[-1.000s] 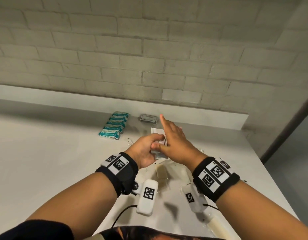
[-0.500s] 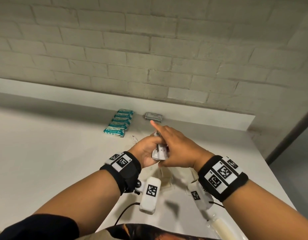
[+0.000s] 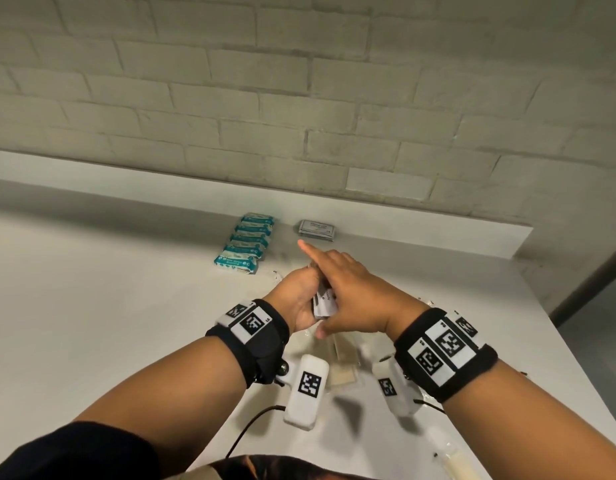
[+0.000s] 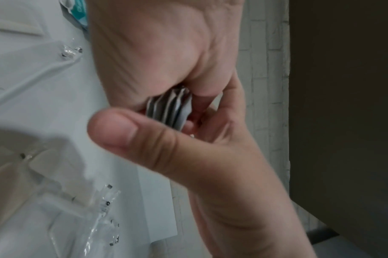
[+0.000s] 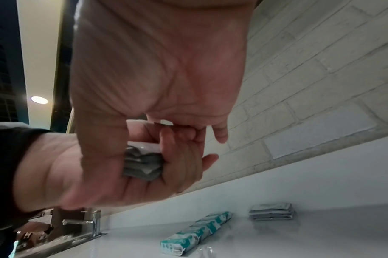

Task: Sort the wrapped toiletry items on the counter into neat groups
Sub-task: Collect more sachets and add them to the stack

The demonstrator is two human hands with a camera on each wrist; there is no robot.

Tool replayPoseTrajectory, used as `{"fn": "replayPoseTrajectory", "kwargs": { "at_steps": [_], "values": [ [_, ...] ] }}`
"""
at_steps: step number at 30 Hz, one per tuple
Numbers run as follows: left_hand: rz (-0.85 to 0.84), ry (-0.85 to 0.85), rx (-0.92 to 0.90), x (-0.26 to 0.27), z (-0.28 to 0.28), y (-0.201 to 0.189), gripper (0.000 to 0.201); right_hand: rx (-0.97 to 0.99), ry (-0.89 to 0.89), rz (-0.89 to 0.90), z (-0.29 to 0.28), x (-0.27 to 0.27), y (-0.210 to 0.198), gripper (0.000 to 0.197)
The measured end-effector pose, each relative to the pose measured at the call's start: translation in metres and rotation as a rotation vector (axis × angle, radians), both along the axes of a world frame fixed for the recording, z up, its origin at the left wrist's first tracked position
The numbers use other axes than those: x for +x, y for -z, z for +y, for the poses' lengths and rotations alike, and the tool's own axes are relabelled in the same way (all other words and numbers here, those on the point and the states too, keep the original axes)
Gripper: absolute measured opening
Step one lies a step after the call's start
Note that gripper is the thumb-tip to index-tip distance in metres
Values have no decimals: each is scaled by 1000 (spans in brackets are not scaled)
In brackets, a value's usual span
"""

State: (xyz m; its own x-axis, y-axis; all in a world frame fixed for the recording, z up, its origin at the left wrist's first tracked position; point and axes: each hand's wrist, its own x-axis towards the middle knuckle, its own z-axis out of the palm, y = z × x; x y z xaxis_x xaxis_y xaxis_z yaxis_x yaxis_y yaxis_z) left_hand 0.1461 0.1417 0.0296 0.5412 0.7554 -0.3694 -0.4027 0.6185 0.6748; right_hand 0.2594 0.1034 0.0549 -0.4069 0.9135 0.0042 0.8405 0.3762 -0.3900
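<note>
My left hand [image 3: 294, 297] grips a small stack of grey-and-white sachets [image 3: 325, 303] above the counter's middle, fingers curled round its far side. My right hand [image 3: 349, 289] lies flat against the stack with its index finger straight, pointing back left. In the left wrist view the stack's edges [image 4: 170, 109] show between my left thumb and the right palm. The right wrist view has the stack [image 5: 142, 164] wedged under the palm. A row of teal packets [image 3: 244, 242] and a grey sachet pile [image 3: 317, 230] lie by the back ledge.
Clear-wrapped pale items [image 3: 341, 362] lie on the white counter [image 3: 109, 306] beneath my hands, with another [image 3: 455, 462] at the near right. A chrome tap [image 5: 96, 225] stands far left. The counter's right edge [image 3: 555, 323] drops to the floor. A brick wall rises behind.
My right hand has tipped from upright fingers down flat over the stack, index now pointing back left. The stack has turned more edge-on in my left hand.
</note>
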Motion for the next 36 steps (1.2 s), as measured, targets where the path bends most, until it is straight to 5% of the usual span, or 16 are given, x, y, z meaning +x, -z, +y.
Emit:
{"fn": "replayPoseTrajectory", "kwargs": {
  "at_steps": [2, 4, 6, 8, 17, 26, 28, 31, 33, 36],
  "values": [
    [-1, -102, 12, 0, 11, 4, 36, -109, 74, 215, 5, -1, -1, 129],
    [-38, -241, 39, -3, 24, 9, 21, -190, 228, 463, 14, 1, 0, 100],
    [-73, -321, 50, -7, 35, 14, 9, -257, 360, 539, 24, 1, 5, 61],
    [-78, -308, 63, -7, 42, 21, 0, -355, 404, 521, 35, -1, 13, 45],
    [-121, -213, -3, -12, 76, 60, 8, -361, 454, 347, 87, -10, 41, 42],
    [-94, -338, -75, -9, 99, 62, 12, -327, 430, 224, 107, -8, 59, 41],
    [141, -321, 12, 3, 161, 80, 17, -349, 428, 136, 174, 9, 89, 34],
    [635, -203, 394, -5, 188, 61, 19, -256, 373, -102, 183, 15, 81, 36],
    [905, 59, 671, -3, 200, 44, 21, -200, 347, -183, 190, 18, 82, 45],
    [1277, 550, 1024, -4, 211, 44, 50, -155, 328, -155, 200, 14, 83, 53]
  ]
}}
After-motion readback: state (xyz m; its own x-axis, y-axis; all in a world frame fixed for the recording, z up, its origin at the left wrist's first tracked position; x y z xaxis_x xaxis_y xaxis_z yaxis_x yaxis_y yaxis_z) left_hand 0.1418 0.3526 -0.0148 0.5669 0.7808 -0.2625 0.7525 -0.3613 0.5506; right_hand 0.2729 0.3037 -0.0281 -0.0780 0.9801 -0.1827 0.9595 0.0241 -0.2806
